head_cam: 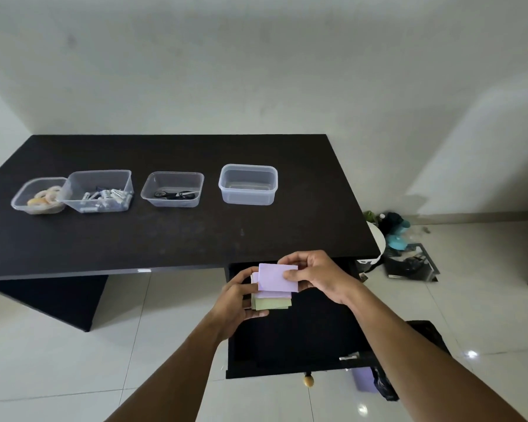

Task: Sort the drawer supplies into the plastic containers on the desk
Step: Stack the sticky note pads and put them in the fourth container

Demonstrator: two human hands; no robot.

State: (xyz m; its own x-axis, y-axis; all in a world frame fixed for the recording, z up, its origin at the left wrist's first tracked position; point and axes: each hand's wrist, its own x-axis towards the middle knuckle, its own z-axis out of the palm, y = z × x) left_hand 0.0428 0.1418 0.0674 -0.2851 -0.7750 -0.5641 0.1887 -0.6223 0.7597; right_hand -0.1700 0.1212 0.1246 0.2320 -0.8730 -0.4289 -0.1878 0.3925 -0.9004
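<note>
My left hand (238, 303) grips a stack of paper notes (272, 303), green lowest, above the open drawer (287, 345), near right; my right hand (314, 275) pinches the purple top sheet (276, 277); plastic containers (248, 184) line the desk (165, 236) farther off.

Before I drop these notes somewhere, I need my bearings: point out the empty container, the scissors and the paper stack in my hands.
empty container (248, 194): head view, front wall.
scissors (174, 194): head view, where handles meet blades.
paper stack (277, 277): head view, top purple sheet.
</note>
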